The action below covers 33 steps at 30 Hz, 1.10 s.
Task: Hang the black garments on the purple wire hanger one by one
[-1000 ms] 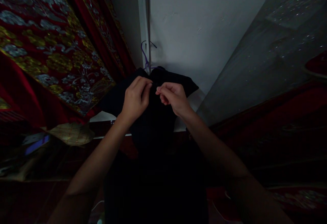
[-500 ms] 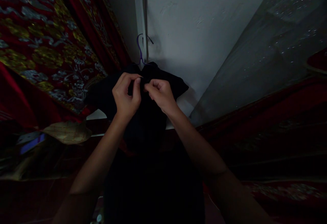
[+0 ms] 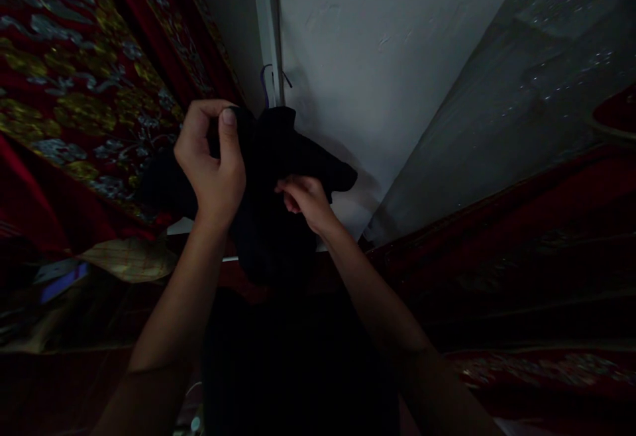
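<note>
One black garment [image 3: 278, 177] is seen hanging at the centre of the frame, suspended from a single purple hanger [image 3: 265, 86] whose hook shows just above it, against a pale wall [image 3: 377, 45]. The left hand [image 3: 211, 158] is raised to the upper left of the garment, and a fold of the dark cloth near the collar is pinched between its thumb and curled fingers. The right hand [image 3: 305, 199] is held lower, at the middle of the garment, with the fingers curled in against the cloth; a grip on the fabric is likely, but exactly what is pinched cannot be told in the dim light. The garment is judged to be soft, light and limp: it bunches where it is gripped and sags below, so it would be expected to drape and slide off the hanger rather than keep any shape, and nothing about it appears fragile. It is best taken hold of at the collar or the shoulder seams, close to the hanger, where the cloth is doubled and a pinch will not slip. One red and gold patterned cloth [image 3: 74, 78] fills the upper left of the frame. Two hands, one garment and one hanger are counted.
</note>
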{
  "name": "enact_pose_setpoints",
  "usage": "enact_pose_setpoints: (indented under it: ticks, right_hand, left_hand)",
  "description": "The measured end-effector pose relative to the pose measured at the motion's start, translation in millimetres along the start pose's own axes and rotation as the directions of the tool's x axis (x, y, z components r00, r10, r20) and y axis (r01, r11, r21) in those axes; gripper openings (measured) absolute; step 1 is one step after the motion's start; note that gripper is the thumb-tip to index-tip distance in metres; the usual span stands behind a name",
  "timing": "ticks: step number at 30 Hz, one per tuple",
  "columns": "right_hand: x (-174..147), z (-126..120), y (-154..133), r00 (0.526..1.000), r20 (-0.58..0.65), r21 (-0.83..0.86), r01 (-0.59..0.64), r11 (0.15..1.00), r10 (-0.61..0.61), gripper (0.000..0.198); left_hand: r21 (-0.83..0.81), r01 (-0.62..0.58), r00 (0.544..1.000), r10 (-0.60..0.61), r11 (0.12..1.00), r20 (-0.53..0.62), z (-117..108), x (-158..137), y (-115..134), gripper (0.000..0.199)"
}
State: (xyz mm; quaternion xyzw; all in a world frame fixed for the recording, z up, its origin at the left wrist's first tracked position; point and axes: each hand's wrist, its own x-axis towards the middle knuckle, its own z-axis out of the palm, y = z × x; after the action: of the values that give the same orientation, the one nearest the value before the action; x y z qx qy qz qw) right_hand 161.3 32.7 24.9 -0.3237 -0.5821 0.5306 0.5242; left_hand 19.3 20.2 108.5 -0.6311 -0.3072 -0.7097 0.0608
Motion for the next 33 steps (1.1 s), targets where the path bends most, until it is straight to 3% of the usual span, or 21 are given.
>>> enact_pose_setpoints:
  ticks: [5, 10, 14, 18, 22, 24, 29, 33]
  right_hand:
    - [3.3, -0.1, -36.8, 0.985, 0.060, -0.089, 0.167, 0.982, -0.162, 0.040]
    - [14.9, -2.6, -38.7, 0.967, 0.048, -0.185, 0.256, 0.949, -0.252, 0.033]
    - [16.1, -7.6, -32.9, 0.954, -0.022, -0.228, 0.288, 0.930, -0.300, 0.030]
    - [12.3, -7.3, -27.1, 0.934, -0.032, -0.345, 0.323, 0.881, -0.355, 0.028]
    - [10.9, -0.5, -20.0, 0.867, -0.025, -0.666, 0.357, 0.655, -0.497, 0.027]
    - [13.3, 2.4, -16.4, 0.867, 0.024, -0.770, 0.334, 0.544, -0.498, 0.025]
    - [27.2, 0.5, -11.3, 0.898, 0.255, -0.881, 0.369, 0.296, -0.360, 0.017]
    - [41.5, -8.7, -20.4, 0.872, 0.429, -0.875, 0.466, 0.132, -0.235, 0.020]
  left_hand:
    - [-0.036, 0.140, 0.972, -0.131, 0.989, 0.193, 0.3, -15.4, -1.2, 0.026]
    - [-0.050, 0.200, 0.948, -0.180, 0.979, 0.263, 1.4, -30.6, -4.5, 0.021]
    - [0.030, 0.142, 0.917, -0.143, 0.989, 0.373, -1.3, -28.9, -5.6, 0.015]
    - [0.136, 0.000, 0.921, -0.053, 0.991, 0.385, -0.5, -29.0, -6.3, 0.010]
    - [0.152, -0.014, 0.955, -0.032, 0.988, 0.296, 4.4, -31.1, -8.5, 0.010]
    - [0.165, 0.027, 0.970, -0.066, 0.986, 0.236, 6.1, -33.0, -12.2, 0.011]
    - [0.221, 0.151, 0.973, -0.184, 0.964, 0.141, 8.2, -44.8, -30.0, 0.007]
    - [0.253, 0.181, 0.973, -0.211, 0.950, 0.096, 11.7, -52.4, -45.6, 0.006]
